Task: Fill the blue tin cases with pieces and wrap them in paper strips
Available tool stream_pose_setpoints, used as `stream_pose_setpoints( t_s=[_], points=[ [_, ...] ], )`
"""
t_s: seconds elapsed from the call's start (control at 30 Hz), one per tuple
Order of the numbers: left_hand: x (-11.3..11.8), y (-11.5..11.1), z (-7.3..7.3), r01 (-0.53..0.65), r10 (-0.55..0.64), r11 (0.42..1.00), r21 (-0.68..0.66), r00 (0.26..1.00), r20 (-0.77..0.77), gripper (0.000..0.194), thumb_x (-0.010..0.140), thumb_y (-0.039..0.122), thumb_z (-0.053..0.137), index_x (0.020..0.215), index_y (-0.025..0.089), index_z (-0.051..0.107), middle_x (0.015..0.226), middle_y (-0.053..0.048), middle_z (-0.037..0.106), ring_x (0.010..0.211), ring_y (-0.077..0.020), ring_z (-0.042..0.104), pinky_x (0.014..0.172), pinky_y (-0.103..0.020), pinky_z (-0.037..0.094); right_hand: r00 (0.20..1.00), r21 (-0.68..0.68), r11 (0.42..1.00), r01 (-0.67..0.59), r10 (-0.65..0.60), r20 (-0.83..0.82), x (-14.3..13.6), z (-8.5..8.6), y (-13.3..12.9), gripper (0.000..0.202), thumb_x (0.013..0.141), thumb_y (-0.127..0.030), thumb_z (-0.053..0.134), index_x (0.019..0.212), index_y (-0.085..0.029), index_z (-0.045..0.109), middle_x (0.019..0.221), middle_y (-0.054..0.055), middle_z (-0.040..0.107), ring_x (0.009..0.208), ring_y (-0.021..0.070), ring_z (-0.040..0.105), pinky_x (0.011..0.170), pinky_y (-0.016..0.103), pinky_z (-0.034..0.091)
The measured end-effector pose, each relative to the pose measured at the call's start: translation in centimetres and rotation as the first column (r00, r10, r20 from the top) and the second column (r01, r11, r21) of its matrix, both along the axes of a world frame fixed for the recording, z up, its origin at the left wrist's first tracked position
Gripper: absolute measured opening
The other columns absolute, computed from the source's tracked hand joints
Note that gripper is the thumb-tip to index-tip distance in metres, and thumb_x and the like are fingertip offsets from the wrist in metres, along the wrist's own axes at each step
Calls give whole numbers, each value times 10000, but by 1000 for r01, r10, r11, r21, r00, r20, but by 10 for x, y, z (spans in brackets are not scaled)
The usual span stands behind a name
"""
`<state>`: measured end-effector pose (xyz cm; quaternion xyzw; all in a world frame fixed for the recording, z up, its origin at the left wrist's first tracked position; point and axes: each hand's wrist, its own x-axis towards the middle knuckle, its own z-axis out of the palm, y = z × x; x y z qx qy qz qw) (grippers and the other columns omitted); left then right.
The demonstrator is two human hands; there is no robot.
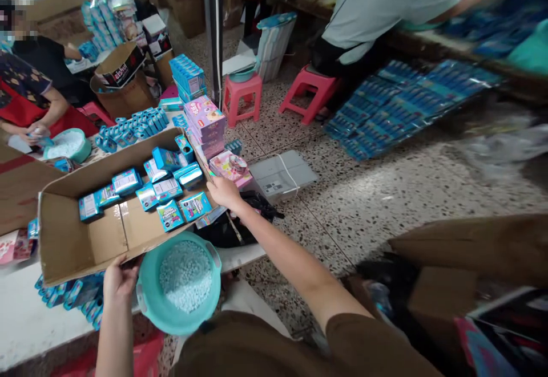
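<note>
A shallow cardboard box (103, 237) with several small blue packets (170, 215) lying in it is tilted over the table. My left hand (120, 279) grips its near edge from below, fingers partly hidden under the cardboard. At the box's right end my right hand (224, 192) is closed on the edge. Beside my left hand, a turquoise basin (180, 324) holds many small pale blue pieces (186, 274). Pink and purple boxes (205, 116) are stacked just beyond my right hand.
Blue packets stand in rows under and behind the box on the white table (25, 320). Two co-workers sit at the left, another at the upper right. Pink stools (242, 94), a grey plastic bin (285, 174) and blue packs (385, 103) are on the right.
</note>
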<state>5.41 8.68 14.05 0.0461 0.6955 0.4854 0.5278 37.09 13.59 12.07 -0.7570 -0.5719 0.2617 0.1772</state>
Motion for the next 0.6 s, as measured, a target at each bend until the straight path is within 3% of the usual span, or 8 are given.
stream_pose_setpoints(
  t_s=[0.17, 0.37, 0.5, 0.6],
  points=[
    [0, -31, 39, -8, 9, 999, 43, 1000, -4, 137, 686, 23, 446, 653, 139, 512, 579, 5, 584, 585, -114, 587, 621, -247, 552, 995, 101, 990, 97, -93, -44, -2, 33, -49, 337, 902, -308, 354, 909, -120, 633, 850, 90, 671, 822, 208, 608, 727, 263, 387],
    [-15, -57, 61, 115, -117, 983, 141, 993, 10, 124, 681, 39, 492, 633, 147, 532, 532, 31, 580, 536, -94, 559, 553, -183, 530, 959, 230, 932, 281, -267, -90, -10, 60, -132, 312, 900, -342, 376, 869, -165, 631, 737, 36, 655, 729, 181, 597, 663, 230, 365],
    [-7, -72, 66, 256, -258, 950, 180, 966, -12, 83, 644, 59, 545, 628, 140, 534, 530, 41, 588, 507, -80, 542, 491, -150, 486, 879, 292, 830, 476, -441, -180, -9, 70, -201, 301, 876, -361, 411, 804, -159, 622, 659, 21, 628, 653, 162, 574, 613, 220, 368],
    [8, -78, 62, 419, -423, 883, 210, 906, -28, 74, 620, 97, 584, 622, 135, 521, 521, 44, 574, 477, -78, 522, 466, -166, 455, 778, 341, 700, 628, -556, -292, -8, 68, -258, 339, 847, -418, 435, 791, -141, 621, 683, 34, 642, 655, 164, 577, 628, 238, 408]
  ],
)
